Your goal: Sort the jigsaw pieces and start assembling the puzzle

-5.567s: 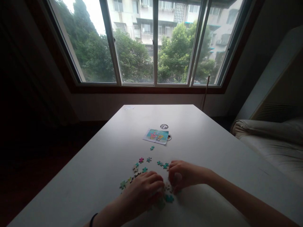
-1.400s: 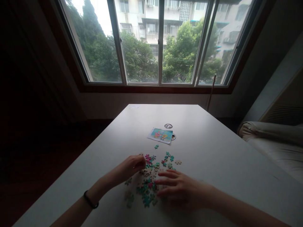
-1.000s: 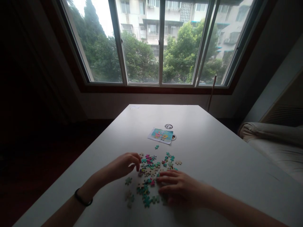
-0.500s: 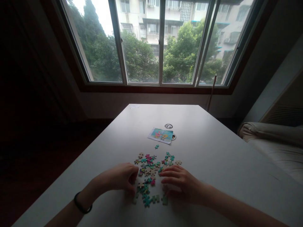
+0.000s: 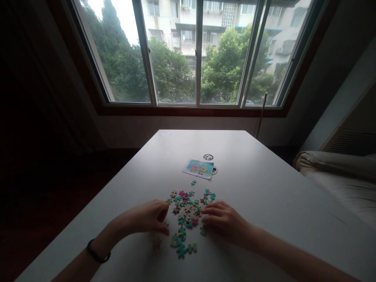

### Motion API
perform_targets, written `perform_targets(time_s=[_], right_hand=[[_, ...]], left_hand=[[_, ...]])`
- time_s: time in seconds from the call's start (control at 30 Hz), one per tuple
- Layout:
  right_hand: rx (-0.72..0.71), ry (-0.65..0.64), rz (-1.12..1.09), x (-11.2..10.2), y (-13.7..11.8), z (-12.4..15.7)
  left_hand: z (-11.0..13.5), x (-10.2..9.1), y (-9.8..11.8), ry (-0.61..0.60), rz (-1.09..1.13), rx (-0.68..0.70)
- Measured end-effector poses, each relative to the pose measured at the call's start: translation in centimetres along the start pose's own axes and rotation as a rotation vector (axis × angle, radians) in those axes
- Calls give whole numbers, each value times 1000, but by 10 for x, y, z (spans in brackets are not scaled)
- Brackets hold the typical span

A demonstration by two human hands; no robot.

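Closest to the near edge of the tabletop [image 5: 273, 184], a dark wristband [image 5: 96, 252] is sitting on the left forearm. Just beyond it the left hand [image 5: 147, 218] is resting with its grip curled in, fingertips pointing down at the left side of the puzzle pieces [image 5: 188, 209]; whether it is pinching one, I cannot tell. The right hand [image 5: 226, 222] is lying opposite, grip open, fingers stretched flat and touching the right side of the scatter. The pieces are lying loose around the middle of the tabletop, between both hands. Toward the far edge a single piece [image 5: 193, 182] is lying alone, and beyond it a picture card [image 5: 198, 168] is lying flat.
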State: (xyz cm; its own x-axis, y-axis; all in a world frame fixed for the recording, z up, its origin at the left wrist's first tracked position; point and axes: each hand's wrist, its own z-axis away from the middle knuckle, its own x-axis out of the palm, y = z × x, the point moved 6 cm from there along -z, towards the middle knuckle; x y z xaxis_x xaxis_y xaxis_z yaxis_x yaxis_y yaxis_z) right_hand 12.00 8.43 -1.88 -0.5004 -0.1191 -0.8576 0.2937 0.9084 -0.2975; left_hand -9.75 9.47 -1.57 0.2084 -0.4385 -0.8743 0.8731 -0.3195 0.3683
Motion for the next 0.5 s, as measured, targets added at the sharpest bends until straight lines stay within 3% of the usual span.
perform_targets(time_s=[0.1,0.2,0.3,0.4,0.5], right_hand=[[131,144,28,-21,14,-2],[375,175,95,-43,37,-1],[563,-48,132,-51,59,7],[505,-340,25,-46,65,16],[437,-484,-37,-36,61,24]], left_hand=[[12,2,-4,-130,-47,-107],[13,3,-4,-119,-114,-129],[5,8,-5,-83,-124,-117],[-5,10,-5,-10,-143,-84],[-14,4,1,146,-142,-2]])
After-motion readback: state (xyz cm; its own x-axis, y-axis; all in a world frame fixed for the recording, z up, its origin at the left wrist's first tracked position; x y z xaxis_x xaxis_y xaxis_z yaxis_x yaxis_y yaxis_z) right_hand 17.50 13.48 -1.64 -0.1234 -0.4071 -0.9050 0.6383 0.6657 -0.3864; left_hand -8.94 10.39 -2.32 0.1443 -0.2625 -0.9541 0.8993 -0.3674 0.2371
